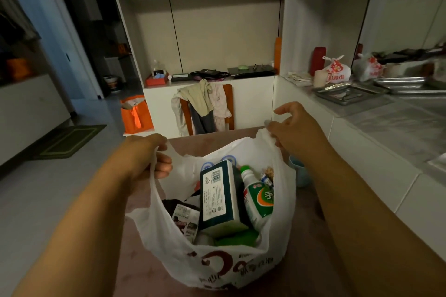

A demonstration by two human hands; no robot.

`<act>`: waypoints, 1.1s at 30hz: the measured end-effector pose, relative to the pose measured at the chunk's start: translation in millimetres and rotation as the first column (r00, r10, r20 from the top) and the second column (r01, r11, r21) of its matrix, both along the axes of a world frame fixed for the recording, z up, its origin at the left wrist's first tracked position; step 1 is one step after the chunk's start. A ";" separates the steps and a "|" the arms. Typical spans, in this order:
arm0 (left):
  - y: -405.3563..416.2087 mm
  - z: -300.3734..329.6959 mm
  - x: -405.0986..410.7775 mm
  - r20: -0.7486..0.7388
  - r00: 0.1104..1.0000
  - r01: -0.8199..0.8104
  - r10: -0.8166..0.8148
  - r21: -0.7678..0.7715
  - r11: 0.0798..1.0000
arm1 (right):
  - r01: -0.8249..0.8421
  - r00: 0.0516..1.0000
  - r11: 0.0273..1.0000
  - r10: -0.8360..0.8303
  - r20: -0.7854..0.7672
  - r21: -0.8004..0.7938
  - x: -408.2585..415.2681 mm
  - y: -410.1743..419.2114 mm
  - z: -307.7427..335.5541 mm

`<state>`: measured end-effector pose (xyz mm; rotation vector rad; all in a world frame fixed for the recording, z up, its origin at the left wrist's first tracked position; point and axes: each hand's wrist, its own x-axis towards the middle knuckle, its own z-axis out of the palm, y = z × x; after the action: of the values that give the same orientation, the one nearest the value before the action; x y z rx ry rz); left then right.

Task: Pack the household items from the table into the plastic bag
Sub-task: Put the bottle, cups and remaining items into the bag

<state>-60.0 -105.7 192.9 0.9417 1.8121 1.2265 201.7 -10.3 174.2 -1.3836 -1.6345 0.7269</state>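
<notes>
Left hand (154,159), right hand (292,128) grip handles of filled plastic bag (169,243).

The plastic bag (212,265) stood on the table (306,260), a hand at each side of its mouth. Inside, a box (220,196) stood centrally, a bottle (257,198) to its right, a packet (185,220) to its left.

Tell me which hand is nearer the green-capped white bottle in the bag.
Right. The right hand pinches the white plastic bag's handle just above the green-capped white bottle; the left hand grips the opposite handle, across the bag's mouth.
</notes>
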 end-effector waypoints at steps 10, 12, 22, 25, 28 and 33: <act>-9.4 -9.0 -5.0 -0.498 0.860 -0.146 0.110 -0.032 0.989 | 0.126 0.988 0.989 -0.131 -0.075 -0.075 33.2 28.5 -36.3; -9.3 -8.5 2.4 -0.696 0.703 -0.187 0.148 0.020 0.982 | 0.214 0.974 0.966 -0.222 -0.042 -0.145 50.9 41.4 -63.1; 28.8 -16.5 74.4 -0.671 0.729 0.096 0.136 0.297 0.950 | 0.406 0.806 0.889 -0.239 0.542 -0.213 101.9 66.7 -190.1; 32.0 -24.5 69.8 -0.655 0.738 0.081 0.162 0.325 0.942 | 0.455 0.691 0.855 -0.163 0.704 -0.249 104.2 69.7 -207.7; 31.8 -27.3 60.2 -0.650 0.733 0.060 0.199 0.353 0.934 | 0.368 0.740 0.917 -0.191 0.645 -0.151 94.1 75.5 -215.6; 22.1 -26.8 41.4 -0.673 0.686 -0.004 0.275 0.375 0.927 | 0.407 0.860 0.895 -0.306 0.409 -0.185 67.9 114.0 -201.6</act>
<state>-18.7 -83.6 166.1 1.6998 2.3424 1.4212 269.7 103.6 -27.4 -2.0600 -1.5200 0.4905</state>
